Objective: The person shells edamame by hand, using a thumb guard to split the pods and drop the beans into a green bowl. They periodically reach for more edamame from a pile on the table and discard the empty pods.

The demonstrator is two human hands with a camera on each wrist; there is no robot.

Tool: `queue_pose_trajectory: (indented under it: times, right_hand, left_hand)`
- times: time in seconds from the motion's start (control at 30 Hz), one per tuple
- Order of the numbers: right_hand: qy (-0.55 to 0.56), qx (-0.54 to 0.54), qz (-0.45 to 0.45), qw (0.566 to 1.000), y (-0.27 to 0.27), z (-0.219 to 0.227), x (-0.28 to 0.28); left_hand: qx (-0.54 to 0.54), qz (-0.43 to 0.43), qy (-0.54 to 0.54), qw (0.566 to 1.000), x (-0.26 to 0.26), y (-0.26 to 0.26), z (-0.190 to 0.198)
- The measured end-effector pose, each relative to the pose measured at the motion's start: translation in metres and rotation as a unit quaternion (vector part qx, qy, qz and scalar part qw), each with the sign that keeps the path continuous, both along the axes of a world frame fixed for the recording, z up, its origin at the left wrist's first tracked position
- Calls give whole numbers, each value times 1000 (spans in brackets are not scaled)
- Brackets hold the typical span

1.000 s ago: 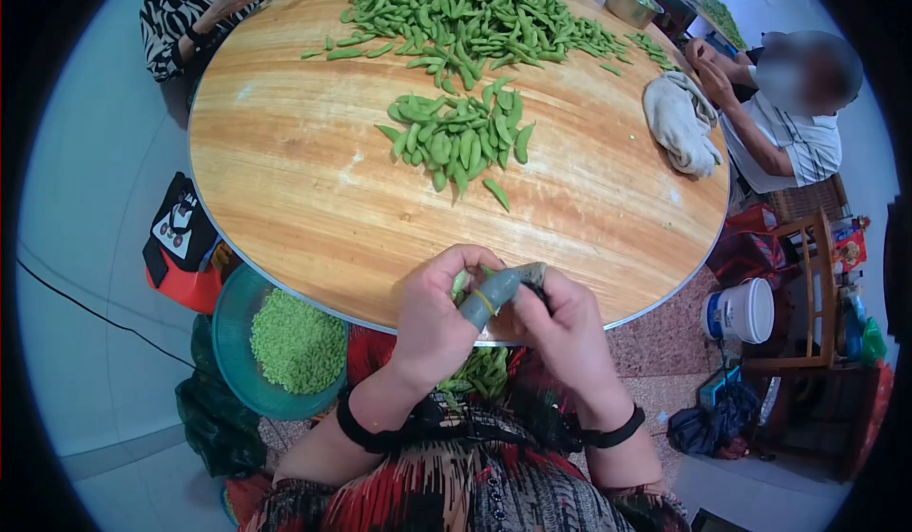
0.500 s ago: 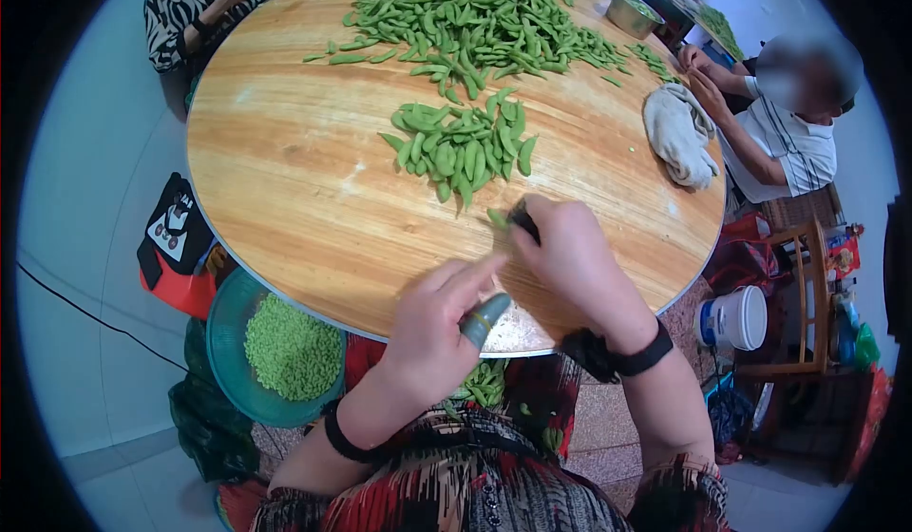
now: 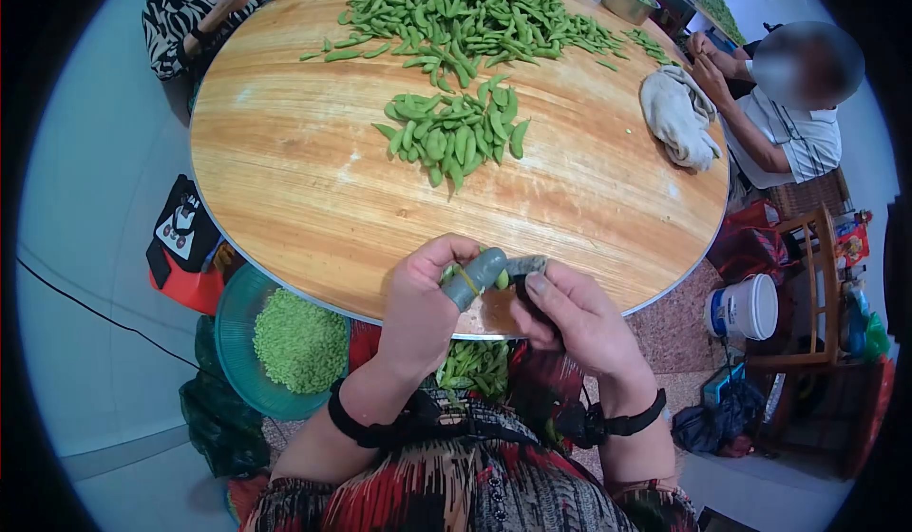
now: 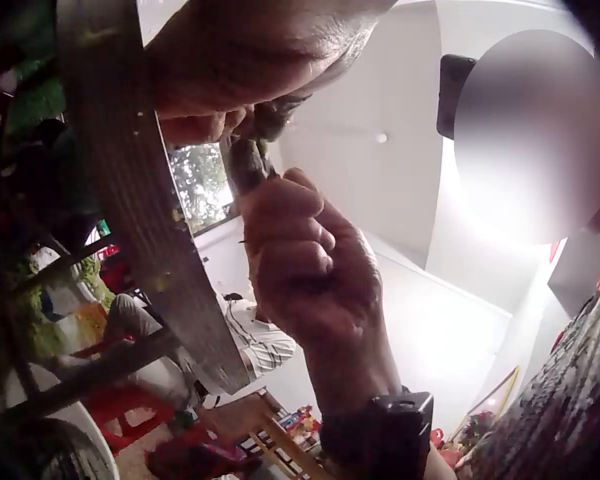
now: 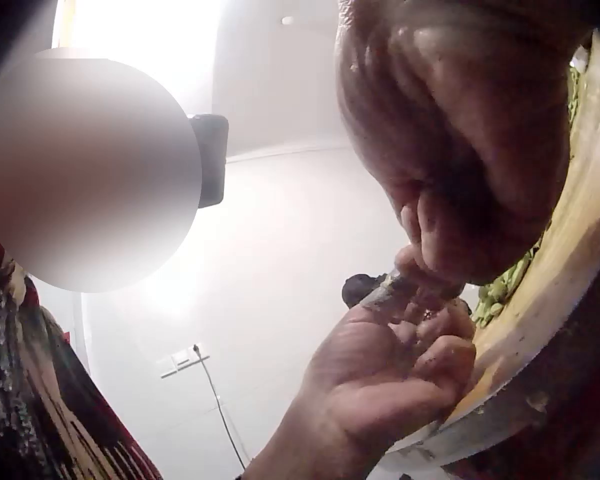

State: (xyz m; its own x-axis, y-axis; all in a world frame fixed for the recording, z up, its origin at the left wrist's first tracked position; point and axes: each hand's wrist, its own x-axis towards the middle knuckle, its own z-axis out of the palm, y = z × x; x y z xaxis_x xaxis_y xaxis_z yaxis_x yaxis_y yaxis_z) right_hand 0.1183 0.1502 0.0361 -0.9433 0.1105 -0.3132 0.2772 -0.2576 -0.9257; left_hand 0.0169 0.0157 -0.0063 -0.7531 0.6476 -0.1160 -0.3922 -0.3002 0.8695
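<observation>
In the head view my left hand grips a green bean pod near the table's front edge. A grey-green thumb guard with a yellow band covers its thumb. My right hand pinches a small flat grey blade with a dark part below it, its end right at the guard and pod. In the left wrist view the right hand is curled with fingertips meeting the left. The fingers hide most of the pod. A small heap of pods lies ahead of both hands.
A large pod pile covers the far side of the round wooden table. A cloth lies at right. On my left stands a teal basket of shelled beans. Pods lie below the table edge. Two people sit opposite.
My right hand reached forward to a lone pod lying before the small heap, then came back to the left hand at the table edge. That pod is gone from its spot.
</observation>
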Motion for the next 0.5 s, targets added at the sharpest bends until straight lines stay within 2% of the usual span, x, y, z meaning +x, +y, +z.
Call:
queue_pose_trajectory:
  times: [0.13, 0.2, 0.23, 0.3, 0.33, 0.37, 0.4, 0.43, 0.5]
  right_hand:
    - [0, -53, 10, 999, -1, -3, 5]
    - [-27, -57, -1, 998, -3, -4, 4]
    - [-26, -57, -1, 998, -3, -4, 4]
    - [-32, -54, -16, 998, -4, -5, 4]
    - [-32, -55, -15, 998, -5, -4, 4]
    - [-43, -130, -22, 990, -5, -3, 4]
    - [-54, -204, -29, 977, -5, -2, 4]
    - [-55, -205, -28, 977, -6, -2, 4]
    - [-49, -248, -35, 967, -7, -4, 5]
  left_hand:
    - [20, 5, -3, 1000, 4, 1, 3]
    - [-30, 21, 67, 997, 6, 1, 2]
    - [-30, 21, 67, 997, 7, 1, 1]
    - [-78, 23, 152, 985, 8, 0, -3]
    - [-78, 23, 152, 985, 10, 0, -3]
    - [14, -7, 43, 999, 12, -1, -3]
    - [105, -37, -66, 992, 13, -1, -2]
    - [105, -37, -66, 992, 12, -3, 1]
    - [127, -114, -100, 980, 9, -7, 7]
